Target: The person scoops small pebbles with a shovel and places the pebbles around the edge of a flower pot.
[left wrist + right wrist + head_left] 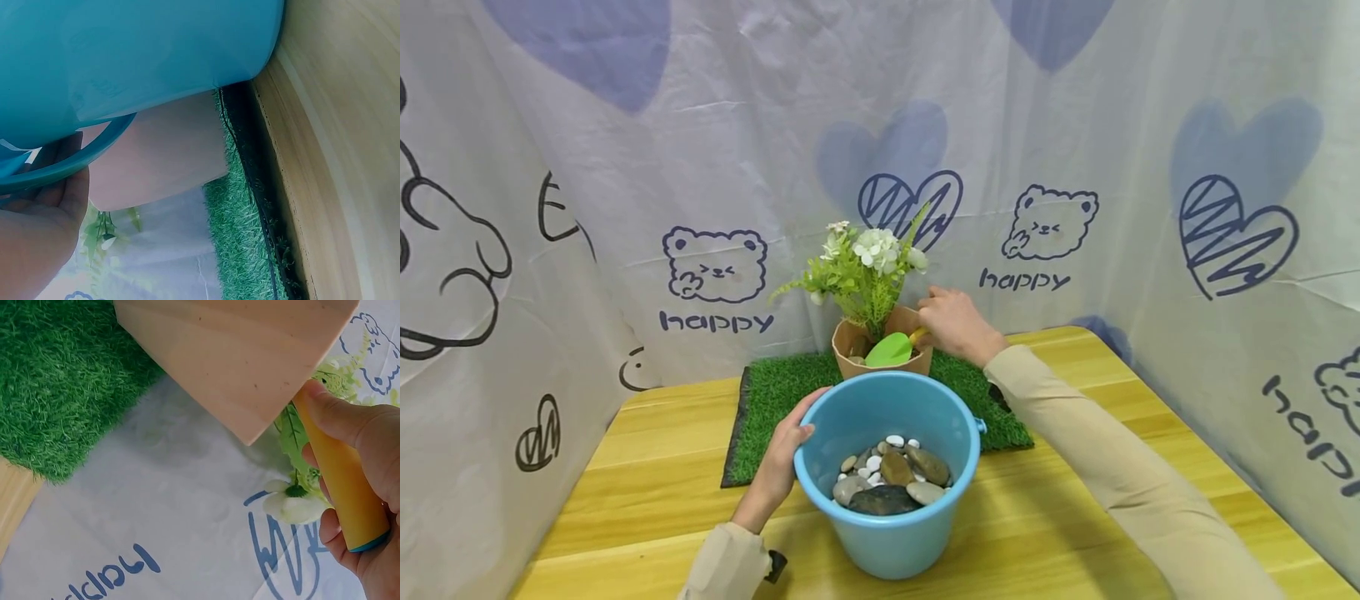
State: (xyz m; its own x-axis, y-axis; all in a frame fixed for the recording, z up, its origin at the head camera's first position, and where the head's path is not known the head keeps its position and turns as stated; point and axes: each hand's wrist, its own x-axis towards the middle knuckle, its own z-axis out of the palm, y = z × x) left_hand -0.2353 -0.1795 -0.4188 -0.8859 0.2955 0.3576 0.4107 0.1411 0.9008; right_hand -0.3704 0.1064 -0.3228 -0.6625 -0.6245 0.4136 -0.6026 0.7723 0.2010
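My right hand point(958, 323) grips the yellow handle point(340, 481) of a small garden trowel. Its green blade point(889, 350) is inside a brown flowerpot point(883, 367), where white flowers with green leaves point(865, 267) stand. With my left hand point(780, 454) I hold a blue bucket point(891, 533) at the left of its rim. In the left wrist view the fingers of that hand point(47, 212) lie behind the bucket's curved blue handle point(94, 150). Grey and brown stones point(897, 468) and small white pebbles lie in the bucket; a large dark stone point(883, 500) is nearest me.
The flowerpot stands on a green artificial-grass mat point(775, 417) with a black edge, on a wooden table point(647, 475). The bucket is in front of the pot. A pale curtain point(775, 125) printed with hearts and bears surrounds the table's back and sides.
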